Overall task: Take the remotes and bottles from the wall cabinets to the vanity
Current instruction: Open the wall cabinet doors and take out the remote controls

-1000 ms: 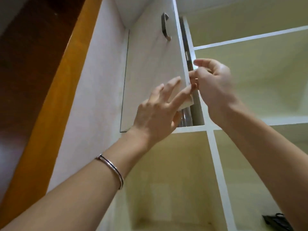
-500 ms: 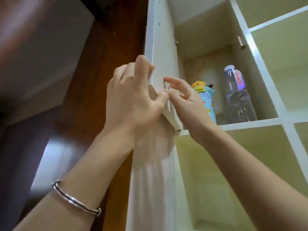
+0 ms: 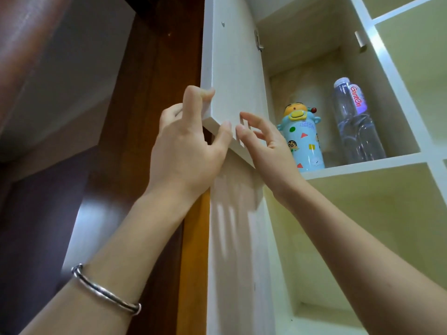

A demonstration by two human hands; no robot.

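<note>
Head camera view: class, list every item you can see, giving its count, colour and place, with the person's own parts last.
wall cabinet: one, white frame, cream inside, right half of view
cabinet door: one, white, swung open at the upper compartment's left
cartoon bottle: one, light blue with yellow top, upper compartment, left side
water bottle: one, clear with purple label, right of the cartoon bottle
wood panel: one, brown, left of the cabinet
bracelet: one, silver, left wrist
left hand: one, grips the door's lower corner
right hand: one, fingers spread, beside the door's lower edge
</note>
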